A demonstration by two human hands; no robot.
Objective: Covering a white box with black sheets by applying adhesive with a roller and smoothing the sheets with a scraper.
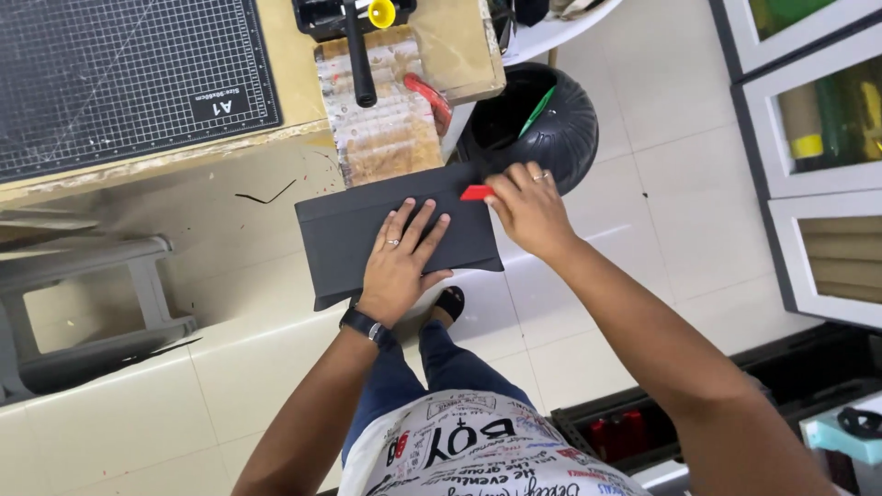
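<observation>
A workshop floor of pale glossy tiles point(661, 211) fills the head view, with a wooden workbench point(303, 92) along the top edge. A dark gridded cutting mat point(110, 83) covers the bench's left part, and a black clamp-like tool point(358, 46) with a yellow knob stands on a worn, scuffed block to its right. Below the bench sits a grey plastic stool point(101, 303), and a black bin point(542, 129) with a green item inside stands on the floor beside the bench's corner. White cabinets point(808, 156) with glass fronts run down the right side.

A person in jeans and a printed white shirt holds a flat black board point(349, 239) level above the floor, just under the bench edge and in front of the knees. The left hand point(404, 257), wearing a ring and a dark wristwatch point(363, 323), lies flat on top of the board, fingers spread and pressing down, not curled around anything. The right hand point(528, 207), also ringed, is at the board's upper right corner, its fingertips pinched closed on a small red tool point(476, 192) that touches the board's top edge. A sandalled foot point(450, 301) shows below the board.
</observation>
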